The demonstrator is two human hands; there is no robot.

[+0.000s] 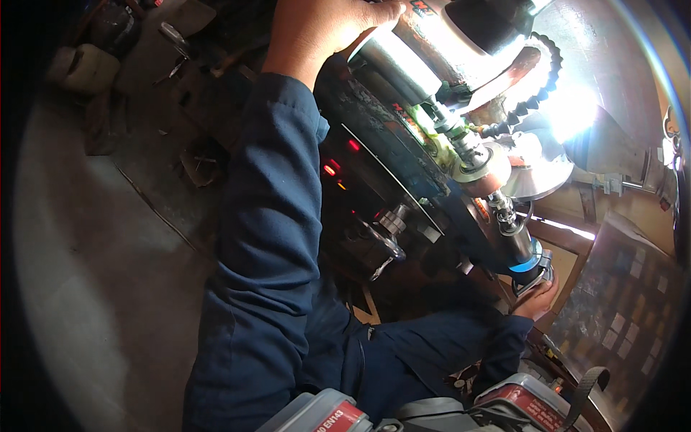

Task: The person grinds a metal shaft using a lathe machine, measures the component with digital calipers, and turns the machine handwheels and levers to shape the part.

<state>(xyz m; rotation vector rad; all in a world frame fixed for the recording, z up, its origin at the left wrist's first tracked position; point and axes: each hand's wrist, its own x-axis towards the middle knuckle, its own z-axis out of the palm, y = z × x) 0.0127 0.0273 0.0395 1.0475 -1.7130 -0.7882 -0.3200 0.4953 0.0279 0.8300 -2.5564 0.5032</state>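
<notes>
A dark machine with metal shafts (410, 137) runs diagonally from top centre to lower right. At the upper edge my left hand (324, 29) lies against its silver cylinder (399, 68), thumb stretched across the housing; the other fingers are out of frame. My right hand (536, 299) is closed around a small metal end fitting (547, 268) beside a blue ring (529, 261). Between the hands sit a copper-coloured round collar (486, 171), a pale disc (540, 176) and a black ribbed hose (554, 61).
A bright lamp (572, 108) glares behind the machine. Below hangs a metal handwheel (385, 241) near small red lights (330, 170). Grey respirator parts with red labels (338, 417) edge the bottom. A cable (155, 209) and a pale container (90, 70) lie on the left floor.
</notes>
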